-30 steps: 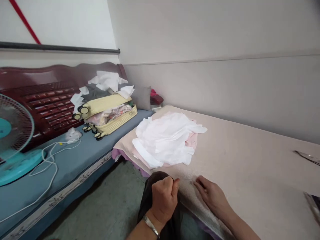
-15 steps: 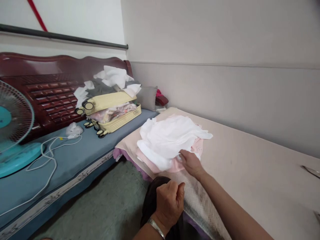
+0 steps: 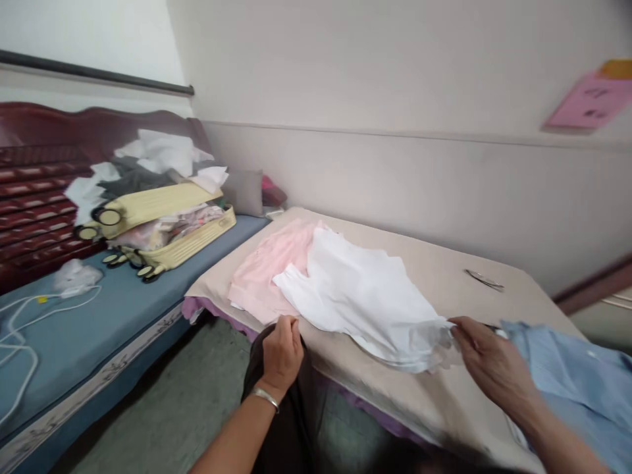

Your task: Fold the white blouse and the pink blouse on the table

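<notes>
Beige table (image 3: pixel 444 276), right hand (image 3: pixel 486 359) pinching white garment (image 3: pixel 365 296) edge, left hand (image 3: pixel 282 349) fisted nearby

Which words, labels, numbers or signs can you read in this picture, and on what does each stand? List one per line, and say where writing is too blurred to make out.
Pink paper sheet on the wall: dark marks that look like writing, too blurred to read.
Yellow suitcase on the blue bench: no readable label or brand.
White garment pinched by the right hand: no print visible.
Pink garment and blue shirt: no text visible.
Nothing here can be quoted with confidence.
</notes>
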Tool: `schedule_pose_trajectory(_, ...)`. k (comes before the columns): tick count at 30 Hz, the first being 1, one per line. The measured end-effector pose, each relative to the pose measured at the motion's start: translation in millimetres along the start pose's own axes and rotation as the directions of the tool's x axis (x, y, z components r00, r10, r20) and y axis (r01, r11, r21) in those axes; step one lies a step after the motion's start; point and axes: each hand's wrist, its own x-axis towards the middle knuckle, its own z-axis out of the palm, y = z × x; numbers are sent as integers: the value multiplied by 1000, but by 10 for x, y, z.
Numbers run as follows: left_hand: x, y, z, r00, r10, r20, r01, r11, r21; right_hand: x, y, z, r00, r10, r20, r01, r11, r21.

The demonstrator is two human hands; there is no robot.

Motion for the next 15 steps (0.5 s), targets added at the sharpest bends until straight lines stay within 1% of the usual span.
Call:
schedule_pose_trajectory(1, -4, 31, -5, 998, 35, 57, -38, 997, 64, -108, 139, 62, 1000, 13, 15, -13, 1000, -14)
schedule_pose_trajectory(2, -5, 75, -8, 988, 85, 130, -101, 987, 122, -206, 261, 133, 1000, 23, 22, -22, 999, -26)
schedule_pose_trajectory(3, 0, 129, -4, 966, 149, 213, -186, 969, 164, -293, 366, 208, 999, 34, 22, -33, 999, -39)
schedule_pose_trajectory(4, 12, 194, 11, 930, 217, 298, -279, 942, 185, -367, 455, 283, 999, 49, 14, -48, 998, -52)
schedule_pose_trajectory(6, 65, 341, 93, 832, 327, 447, -440, 881, 174, -484, 586, 424, 996, 91, -24, -92, 993, -75)
schedule_pose_trajectory(7, 106, 418, 164, 782, 360, 509, -495, 854, 157, -526, 633, 486, 991, 121, -51, -125, 989, -83)
schedule_pose_trajectory(9, 202, 561, 358, 696, 383, 607, -559, 819, 125, -588, 703, 587, 979, 184, -89, -190, 979, -72)
schedule_pose_trajectory(10, 251, 624, 469, 667, 379, 642, -569, 815, 110, -610, 728, 625, 974, 209, -91, -214, 976, -49)
schedule_pose_trajectory(11, 296, 680, 578, 649, 371, 664, -567, 818, 96, -630, 749, 651, 970, 228, -81, -230, 973, -16)
schedule_pose_trajectory(13, 379, 766, 751, 643, 353, 680, -542, 836, 79, -664, 777, 660, 968, 248, -31, -246, 967, 71)
schedule_pose_trajectory(15, 471, 809, 814, 646, 346, 680, -523, 850, 65, -688, 799, 596, 967, 255, 13, -254, 951, 176)
